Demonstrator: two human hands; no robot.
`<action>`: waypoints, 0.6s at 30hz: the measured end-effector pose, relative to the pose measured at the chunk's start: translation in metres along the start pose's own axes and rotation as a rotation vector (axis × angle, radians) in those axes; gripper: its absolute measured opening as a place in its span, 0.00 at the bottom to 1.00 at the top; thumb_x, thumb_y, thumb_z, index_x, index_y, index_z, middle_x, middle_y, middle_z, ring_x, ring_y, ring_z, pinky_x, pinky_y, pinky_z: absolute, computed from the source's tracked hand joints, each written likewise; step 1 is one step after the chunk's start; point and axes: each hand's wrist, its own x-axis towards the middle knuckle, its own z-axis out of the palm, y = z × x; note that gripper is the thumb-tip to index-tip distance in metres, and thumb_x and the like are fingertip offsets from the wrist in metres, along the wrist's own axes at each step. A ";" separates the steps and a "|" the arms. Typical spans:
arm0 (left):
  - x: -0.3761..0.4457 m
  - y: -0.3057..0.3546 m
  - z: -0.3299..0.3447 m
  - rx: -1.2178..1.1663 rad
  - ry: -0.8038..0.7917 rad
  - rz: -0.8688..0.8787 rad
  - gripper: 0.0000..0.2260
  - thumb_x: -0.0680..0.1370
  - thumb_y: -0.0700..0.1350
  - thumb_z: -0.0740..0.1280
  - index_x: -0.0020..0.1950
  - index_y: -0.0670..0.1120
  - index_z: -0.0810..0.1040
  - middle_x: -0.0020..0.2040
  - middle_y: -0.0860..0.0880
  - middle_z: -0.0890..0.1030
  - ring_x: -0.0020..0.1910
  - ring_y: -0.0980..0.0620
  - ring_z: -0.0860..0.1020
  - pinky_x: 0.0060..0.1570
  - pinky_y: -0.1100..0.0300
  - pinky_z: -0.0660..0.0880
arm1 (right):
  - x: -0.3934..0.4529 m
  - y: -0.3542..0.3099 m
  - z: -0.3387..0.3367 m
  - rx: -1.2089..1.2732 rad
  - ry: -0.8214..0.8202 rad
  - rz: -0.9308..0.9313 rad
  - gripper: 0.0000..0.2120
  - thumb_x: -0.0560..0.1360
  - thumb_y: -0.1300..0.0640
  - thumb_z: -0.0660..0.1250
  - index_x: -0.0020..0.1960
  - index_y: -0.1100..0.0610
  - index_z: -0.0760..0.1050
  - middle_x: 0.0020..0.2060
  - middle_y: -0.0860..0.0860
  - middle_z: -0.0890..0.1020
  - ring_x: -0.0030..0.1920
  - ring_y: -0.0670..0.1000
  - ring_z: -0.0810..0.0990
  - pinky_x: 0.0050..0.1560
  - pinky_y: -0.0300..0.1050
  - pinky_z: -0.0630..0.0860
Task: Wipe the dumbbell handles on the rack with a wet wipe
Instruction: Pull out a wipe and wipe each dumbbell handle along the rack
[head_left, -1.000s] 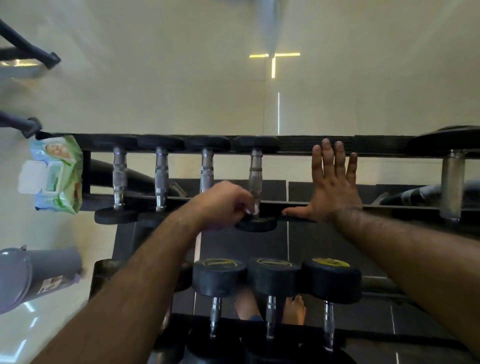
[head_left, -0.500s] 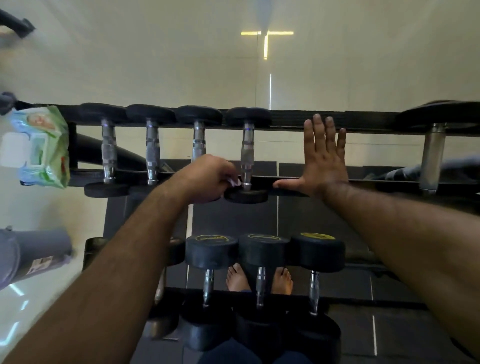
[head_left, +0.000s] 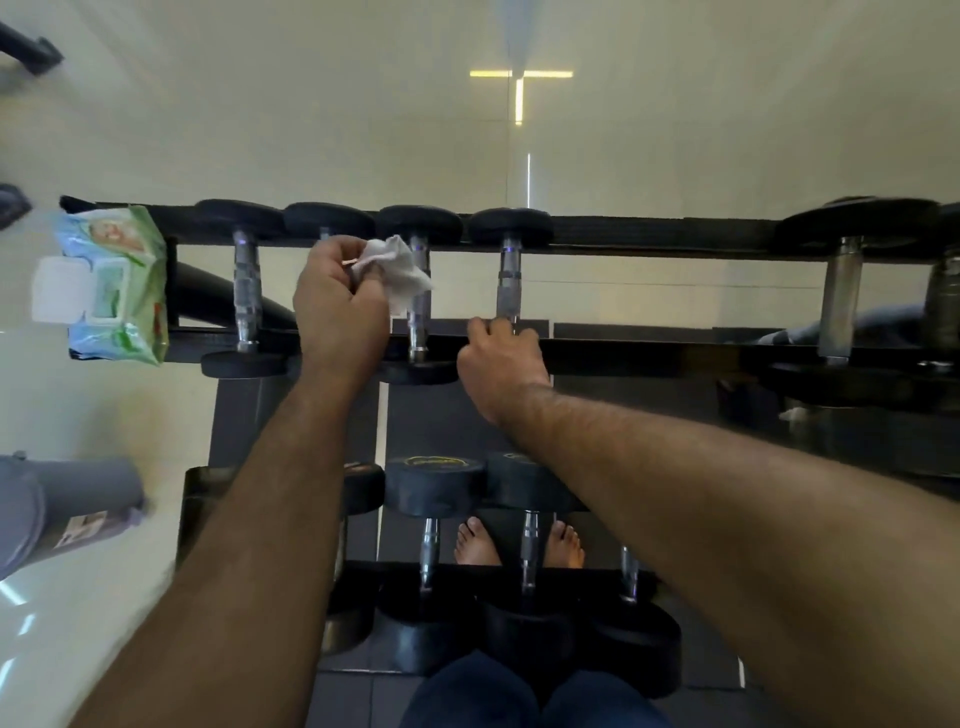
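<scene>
The left hand (head_left: 340, 306) pinches the crumpled wipe (head_left: 396, 270) loosely, just beside the dumbbell handle (head_left: 418, 301) to its right, while the right hand (head_left: 501, 364) curls on the rack rail (head_left: 649, 358) beneath the next handle (head_left: 509, 280), so the wipe could slip or skim past the metal.

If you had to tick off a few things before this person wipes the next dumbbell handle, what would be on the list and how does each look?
1. Crumpled white wet wipe in the left hand: ok, pinched.
2. Wipe touching a handle: not ok, it is held in front of the third chrome dumbbell handle; contact cannot be told.
3. Right hand steadying the fourth chrome dumbbell handle: ok, fingers curl at its near end.
4. Wipe still wet: cannot tell.
5. Green and blue wet wipe pack in reach: ok, on the black rack's left end.
</scene>
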 end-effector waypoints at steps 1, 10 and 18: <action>-0.001 -0.001 -0.001 -0.051 0.009 -0.028 0.08 0.79 0.43 0.67 0.58 0.50 0.79 0.52 0.53 0.84 0.49 0.55 0.84 0.51 0.52 0.83 | 0.002 -0.001 0.003 0.024 0.033 0.001 0.17 0.81 0.59 0.69 0.68 0.60 0.79 0.65 0.57 0.74 0.64 0.60 0.75 0.54 0.60 0.79; -0.019 -0.001 0.012 -0.500 -0.035 -0.344 0.11 0.81 0.33 0.65 0.54 0.46 0.84 0.54 0.43 0.86 0.51 0.49 0.86 0.48 0.59 0.81 | -0.020 0.017 0.066 0.763 0.482 0.170 0.21 0.67 0.52 0.86 0.57 0.55 0.87 0.56 0.55 0.81 0.55 0.62 0.76 0.56 0.55 0.67; -0.019 -0.007 0.031 -0.382 -0.113 -0.372 0.07 0.82 0.39 0.66 0.58 0.43 0.82 0.52 0.44 0.87 0.53 0.44 0.86 0.51 0.50 0.85 | -0.030 0.054 0.055 0.616 0.407 -0.049 0.38 0.71 0.27 0.72 0.71 0.53 0.79 0.66 0.57 0.76 0.65 0.59 0.73 0.67 0.61 0.72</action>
